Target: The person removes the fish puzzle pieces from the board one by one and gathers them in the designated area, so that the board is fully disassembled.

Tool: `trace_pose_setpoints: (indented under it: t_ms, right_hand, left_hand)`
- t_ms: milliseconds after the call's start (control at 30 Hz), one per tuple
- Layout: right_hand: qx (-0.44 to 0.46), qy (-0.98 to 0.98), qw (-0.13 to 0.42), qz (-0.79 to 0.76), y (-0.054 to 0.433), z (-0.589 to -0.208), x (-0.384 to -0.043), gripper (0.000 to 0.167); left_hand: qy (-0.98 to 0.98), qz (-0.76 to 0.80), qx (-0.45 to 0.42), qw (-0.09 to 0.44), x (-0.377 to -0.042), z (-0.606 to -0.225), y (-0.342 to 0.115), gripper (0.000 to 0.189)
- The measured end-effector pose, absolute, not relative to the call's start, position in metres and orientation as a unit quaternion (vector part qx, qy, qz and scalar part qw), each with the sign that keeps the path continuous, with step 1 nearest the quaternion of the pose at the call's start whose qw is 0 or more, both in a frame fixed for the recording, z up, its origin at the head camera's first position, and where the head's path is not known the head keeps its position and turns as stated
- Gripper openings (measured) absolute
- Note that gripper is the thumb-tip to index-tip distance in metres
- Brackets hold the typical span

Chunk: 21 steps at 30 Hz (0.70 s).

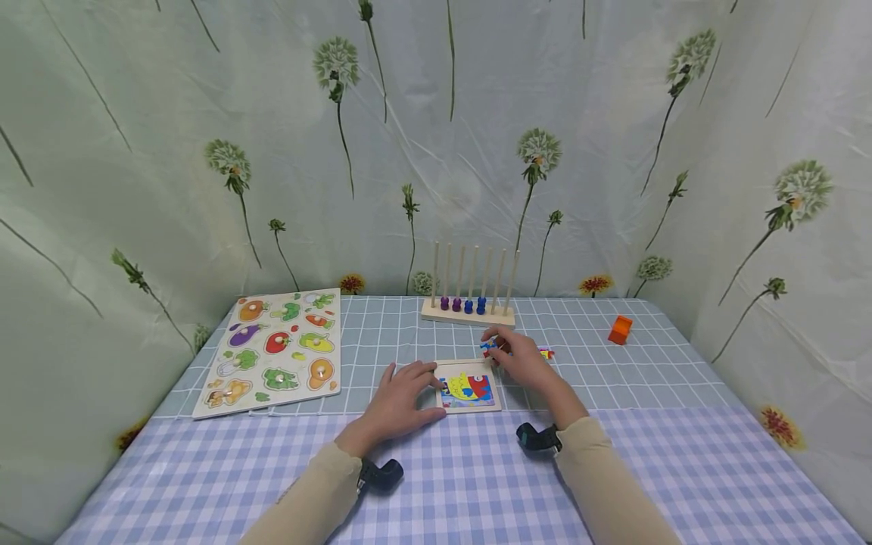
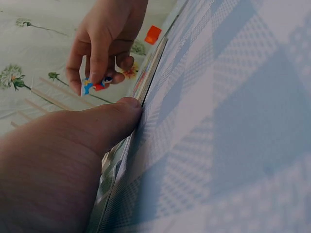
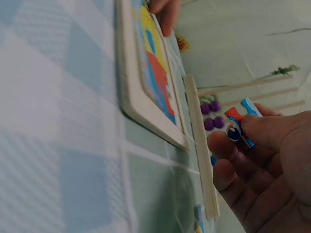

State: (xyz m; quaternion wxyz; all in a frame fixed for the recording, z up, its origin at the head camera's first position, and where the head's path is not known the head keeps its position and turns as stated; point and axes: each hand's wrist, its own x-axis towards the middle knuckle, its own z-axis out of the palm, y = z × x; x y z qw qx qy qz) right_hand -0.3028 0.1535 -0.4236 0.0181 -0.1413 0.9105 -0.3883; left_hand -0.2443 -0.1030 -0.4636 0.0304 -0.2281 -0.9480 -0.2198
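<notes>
A wooden-framed jigsaw puzzle [image 1: 500,401] lies on the table with a yellow and red fish picture in it. My left hand [image 1: 402,401] rests at its left side, thumb by the near corner and fingers spread along the edge. Over the far right corner, my right hand [image 1: 527,365] pinches a small jigsaw piece [image 3: 235,113] between thumb and fingers. The piece is blue and red with a dark printed eye, held above the board in the left wrist view. Another colourful piece [image 1: 547,353] lies just right of the right hand.
Behind the puzzle stands a wooden peg rack [image 1: 467,312] with purple and blue beads. A large vegetable puzzle board [image 1: 266,348] lies at left. An orange block-like object [image 1: 620,330] sits at far right. A patterned curtain [image 1: 463,151] hangs behind the table.
</notes>
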Motion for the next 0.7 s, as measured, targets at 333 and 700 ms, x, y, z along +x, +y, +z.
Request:
trace_pose_setpoints:
  t_ms: [333, 700]
  right_hand:
    - [-0.110, 0.900, 0.001, -0.422, 0.170, -0.419, -0.312, 0.030]
    - [-0.078, 0.909, -0.024, -0.410, 0.190, -0.414, -0.315, 0.034]
  left_hand:
    - [-0.945, -0.224, -0.235, 0.038, -0.244, -0.463, -0.104, 0.040]
    - [-0.945, -0.225, -0.235, 0.035, -0.244, -0.463, -0.105, 0.040]
